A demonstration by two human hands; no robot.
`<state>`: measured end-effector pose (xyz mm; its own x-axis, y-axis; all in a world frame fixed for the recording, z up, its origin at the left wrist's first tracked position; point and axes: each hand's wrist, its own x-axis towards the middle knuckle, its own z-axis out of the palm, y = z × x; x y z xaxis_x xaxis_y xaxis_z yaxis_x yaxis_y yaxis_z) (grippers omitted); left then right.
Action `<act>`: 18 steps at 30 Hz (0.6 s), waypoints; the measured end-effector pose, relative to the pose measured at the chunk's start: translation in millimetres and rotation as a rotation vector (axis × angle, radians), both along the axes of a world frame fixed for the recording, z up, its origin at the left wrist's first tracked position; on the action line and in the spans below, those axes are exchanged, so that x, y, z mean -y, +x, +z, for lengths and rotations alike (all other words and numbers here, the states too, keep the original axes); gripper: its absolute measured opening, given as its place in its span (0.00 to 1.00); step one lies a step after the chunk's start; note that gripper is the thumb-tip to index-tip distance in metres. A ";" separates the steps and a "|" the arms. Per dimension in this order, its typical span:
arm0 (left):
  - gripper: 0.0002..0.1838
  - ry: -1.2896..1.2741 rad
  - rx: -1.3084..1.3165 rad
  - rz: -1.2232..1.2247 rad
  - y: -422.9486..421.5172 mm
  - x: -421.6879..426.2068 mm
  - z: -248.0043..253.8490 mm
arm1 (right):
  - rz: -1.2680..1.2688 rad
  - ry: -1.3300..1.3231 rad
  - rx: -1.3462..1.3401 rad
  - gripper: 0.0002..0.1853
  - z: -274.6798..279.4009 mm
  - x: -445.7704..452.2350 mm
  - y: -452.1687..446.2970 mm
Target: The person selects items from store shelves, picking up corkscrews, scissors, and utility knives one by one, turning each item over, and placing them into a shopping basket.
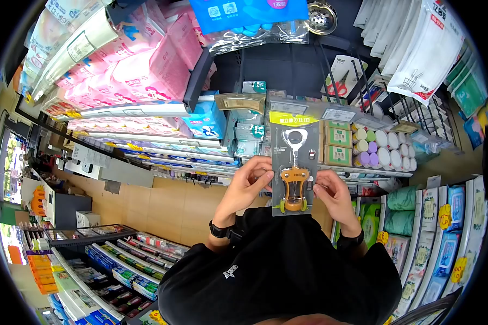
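Observation:
A carded winged corkscrew (294, 168) is held upright before my chest. Its grey card has a yellow header, and the tool shows a silver handle on top, an orange-brown body and green tips low on both sides. My left hand (248, 184) pinches the card's left edge between thumb and fingers. On the opposite edge, my right hand (333, 194) grips the card with its thumb and bent fingers. Black bands circle both wrists. Behind the card, a shelf holds boxes with green labels (339, 145) and rolled goods with white, purple and green ends (385, 149).
Pink packages (152, 70) fill the upper left shelf. A blue glove packet (249, 16) and a strainer (321, 19) hang overhead. White packets (425, 54) hang on hooks at right. Wipes packs (444, 260) line the lower right shelf. Tan floor (184, 203) shows at left.

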<state>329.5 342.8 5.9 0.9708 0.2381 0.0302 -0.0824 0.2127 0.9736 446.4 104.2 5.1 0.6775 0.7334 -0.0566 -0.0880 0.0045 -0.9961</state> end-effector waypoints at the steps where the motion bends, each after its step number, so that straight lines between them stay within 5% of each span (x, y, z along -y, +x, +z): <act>1: 0.15 -0.003 -0.003 -0.005 0.1 1.6 -1.8 | -0.005 -0.003 -0.003 0.11 -2.5 2.3 -0.4; 9: 0.15 0.024 -0.119 -0.063 3.9 20.3 -13.3 | -0.028 -0.016 0.046 0.24 -6.0 22.9 -8.6; 18: 0.19 -0.007 -0.112 -0.092 -2.5 54.5 -26.5 | -0.057 -0.003 0.036 0.25 -8.2 62.2 -20.8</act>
